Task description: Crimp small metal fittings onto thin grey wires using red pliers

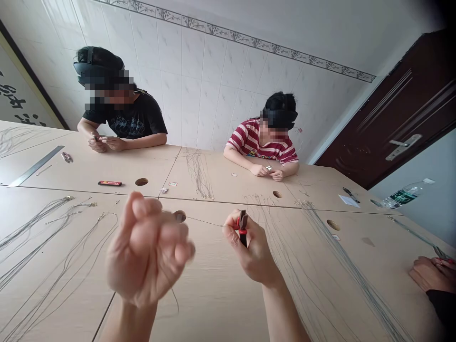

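My left hand (147,254) is raised over the table, palm toward me, fingers curled in and slightly blurred. A thin wire (204,222) stretches from behind its fingers to my right hand (256,254), and a loose tail (175,299) hangs below the left palm. Closed around small pliers (243,222) with red and black handles, my right hand also pinches the wire's other end between thumb and forefinger. The plier jaws point up and away from the wire; whether they grip anything is too small to tell.
Bundles of thin wires lie at left (35,225) and right (342,251) on the table (206,294). A steel ruler (39,164), a red-and-black tool (109,183) and a bottle (406,194) stand farther off. Two people work opposite; another person's hand (431,273) is at right.
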Demonstrator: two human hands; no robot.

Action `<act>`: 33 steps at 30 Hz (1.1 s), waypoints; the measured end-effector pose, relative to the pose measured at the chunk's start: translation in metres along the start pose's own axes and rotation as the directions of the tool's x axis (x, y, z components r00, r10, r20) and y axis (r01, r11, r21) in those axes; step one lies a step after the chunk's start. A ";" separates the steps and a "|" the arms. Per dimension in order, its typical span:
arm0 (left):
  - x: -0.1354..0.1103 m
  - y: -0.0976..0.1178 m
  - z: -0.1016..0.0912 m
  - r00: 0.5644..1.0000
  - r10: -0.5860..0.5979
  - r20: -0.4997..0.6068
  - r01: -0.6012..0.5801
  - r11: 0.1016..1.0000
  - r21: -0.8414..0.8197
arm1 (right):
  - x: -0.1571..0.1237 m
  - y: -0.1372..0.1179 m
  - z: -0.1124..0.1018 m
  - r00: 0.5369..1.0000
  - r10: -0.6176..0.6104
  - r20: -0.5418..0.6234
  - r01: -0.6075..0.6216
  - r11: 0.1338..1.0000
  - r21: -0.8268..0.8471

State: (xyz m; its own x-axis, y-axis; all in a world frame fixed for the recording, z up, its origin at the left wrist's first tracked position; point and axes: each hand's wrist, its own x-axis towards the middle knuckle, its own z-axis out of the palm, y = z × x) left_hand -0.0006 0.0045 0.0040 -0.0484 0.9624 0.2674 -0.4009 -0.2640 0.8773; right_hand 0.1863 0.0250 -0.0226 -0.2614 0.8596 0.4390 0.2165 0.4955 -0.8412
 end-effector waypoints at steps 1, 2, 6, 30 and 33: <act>0.007 0.004 0.002 0.994 0.054 -0.099 -0.066 0.990 -0.123 | -0.001 -0.001 0.001 1.000 -0.007 0.013 0.007 1.000 0.006; 0.014 0.007 0.004 0.985 0.091 -0.148 -0.122 0.968 -0.220 | -0.002 -0.002 0.002 1.000 -0.014 0.023 0.013 1.000 0.011; 0.030 0.006 0.011 0.977 0.153 -0.149 -0.196 0.917 -0.347 | -0.005 -0.006 0.006 0.999 -0.025 0.045 0.024 1.000 0.015; 0.021 -0.018 0.030 0.954 -0.183 0.238 0.049 0.876 0.481 | -0.008 -0.012 -0.001 0.998 -0.067 -0.001 0.067 0.997 0.039; 0.017 -0.020 0.033 0.946 -0.234 0.225 0.064 0.813 0.579 | -0.009 -0.011 -0.004 0.998 -0.060 -0.008 0.060 0.998 0.035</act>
State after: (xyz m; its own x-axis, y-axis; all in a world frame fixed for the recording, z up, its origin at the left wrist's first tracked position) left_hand 0.0363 0.0243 0.0042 0.2538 0.9575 0.1371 0.2006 -0.1907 0.9609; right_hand 0.1895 0.0127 -0.0161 -0.2664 0.8294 0.4911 0.1671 0.5416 -0.8239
